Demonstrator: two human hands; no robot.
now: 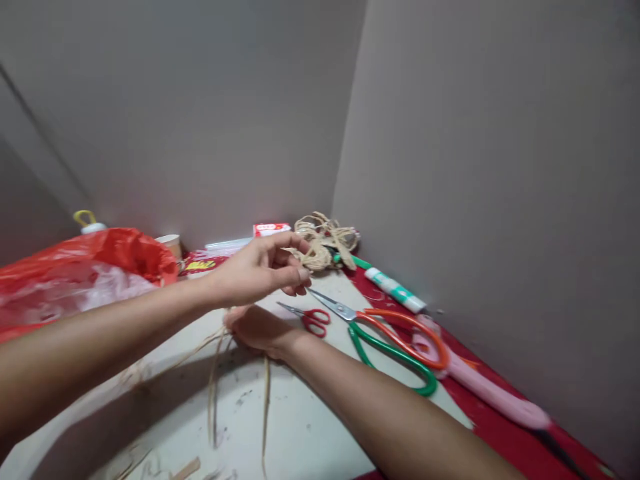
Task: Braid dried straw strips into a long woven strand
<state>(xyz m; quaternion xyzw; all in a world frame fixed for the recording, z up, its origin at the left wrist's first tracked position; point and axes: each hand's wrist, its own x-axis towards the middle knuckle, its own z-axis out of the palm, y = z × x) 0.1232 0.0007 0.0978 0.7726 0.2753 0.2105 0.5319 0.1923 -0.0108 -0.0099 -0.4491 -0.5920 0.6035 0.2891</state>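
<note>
Bare forearms (100, 333) are nearest the camera, one from each side, ending in fingers that meet near the middle of the white board (310, 427). At the left hand (280, 263) thumb and forefinger bend toward each other until their tips nearly meet; whether anything thin is pinched between them I cannot tell. At the right hand (253, 327), just below the left fingers, the fingers are largely hidden, so I cannot tell whether they are clamped on the straw-coloured strands (266, 393) that come out beside them and from below the wrist. The work looks partway along: several strands are gathered about the right fingers, yet their ends hang loose and uneven, seemingly still to be dealt with, and whether anything is fastened under that palm does not show. The strands are thin, pale and slightly crooked; some run from the fingers toward the camera, one slants away to their left. Just right of the left fingertips are the blades of large scissors (345, 311) with orange and green handles, and below those fingertips lie small red scissors (308, 315); neither pair is held. Past the left fingers sits a bundle of similar cord (320, 257), suggesting material remains, while scraps (186, 469) on the near side hint at some cutting done.
</note>
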